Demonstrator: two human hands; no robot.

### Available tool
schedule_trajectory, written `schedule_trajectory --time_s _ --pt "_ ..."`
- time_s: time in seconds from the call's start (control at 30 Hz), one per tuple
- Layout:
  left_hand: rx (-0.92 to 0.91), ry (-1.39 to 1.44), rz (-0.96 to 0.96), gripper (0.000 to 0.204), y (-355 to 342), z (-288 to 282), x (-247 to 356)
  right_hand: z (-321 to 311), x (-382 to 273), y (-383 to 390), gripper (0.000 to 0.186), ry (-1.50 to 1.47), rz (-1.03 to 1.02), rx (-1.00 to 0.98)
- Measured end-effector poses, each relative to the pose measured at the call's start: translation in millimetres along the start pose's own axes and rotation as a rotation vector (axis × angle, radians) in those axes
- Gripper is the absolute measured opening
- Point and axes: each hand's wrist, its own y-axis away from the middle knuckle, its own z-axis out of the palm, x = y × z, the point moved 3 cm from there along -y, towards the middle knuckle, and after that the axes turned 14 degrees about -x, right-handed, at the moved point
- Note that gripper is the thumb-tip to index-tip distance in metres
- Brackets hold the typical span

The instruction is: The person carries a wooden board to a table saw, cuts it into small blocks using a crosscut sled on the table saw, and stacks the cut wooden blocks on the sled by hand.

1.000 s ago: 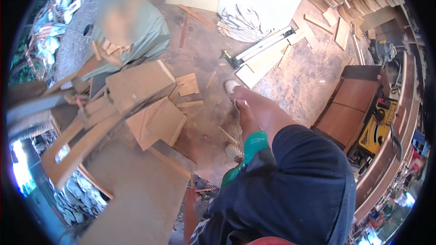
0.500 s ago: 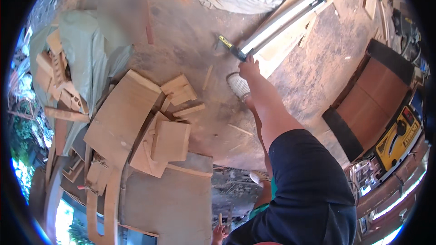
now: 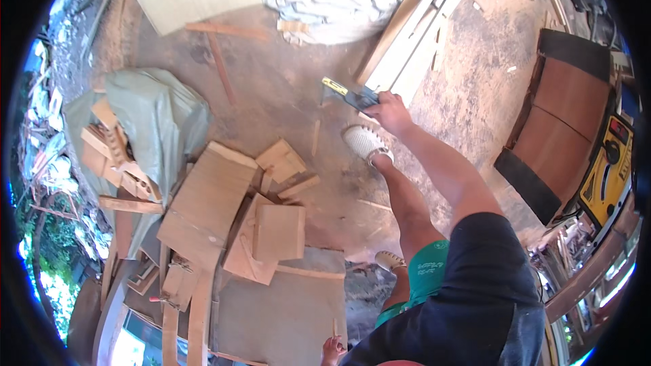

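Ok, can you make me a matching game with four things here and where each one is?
1. hand tool
2. grey tarp
3. yellow saw
4. white shoe

A. at the far right edge
B. draped over wood scraps on the left
C. in the right hand
D. on the dirt floor, just below that hand

Pairs: 1-C, 2-B, 3-A, 4-D

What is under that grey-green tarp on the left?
Wooden offcuts poke out from the left edge of the grey-green tarp, stacked loosely. How far the pile runs beneath it, and anything else there, is covered by the sheet and cannot be seen.
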Motion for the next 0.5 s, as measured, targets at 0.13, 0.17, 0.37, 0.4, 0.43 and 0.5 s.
schedule_trajectory --time_s 0.13,0.17,0.37,0.4,0.43,0.5 --pt "0.020 -0.079 0.165 0.032 -33 -21 -1 -136 15 72 0.019 -0.315 -0.092 0.197" --pt "0.027 -0.106 0.216 0.032 -43 -28 -1 -179 13 96 0.019 -0.401 0.001 0.199" --pt "0.102 -0.319 0.536 0.030 -111 -77 11 -323 48 220 0.016 -0.816 -0.296 0.429" --pt "0.120 -0.368 0.590 0.030 -117 -87 10 -317 34 257 0.017 -0.803 -0.239 0.540" --pt "0.139 -0.430 0.649 0.030 -118 -100 13 -306 28 299 0.019 -0.841 -0.226 0.631" --pt "0.180 -0.603 0.802 0.031 -113 -138 36 -275 31 395 0.022 -0.904 -0.209 0.796"
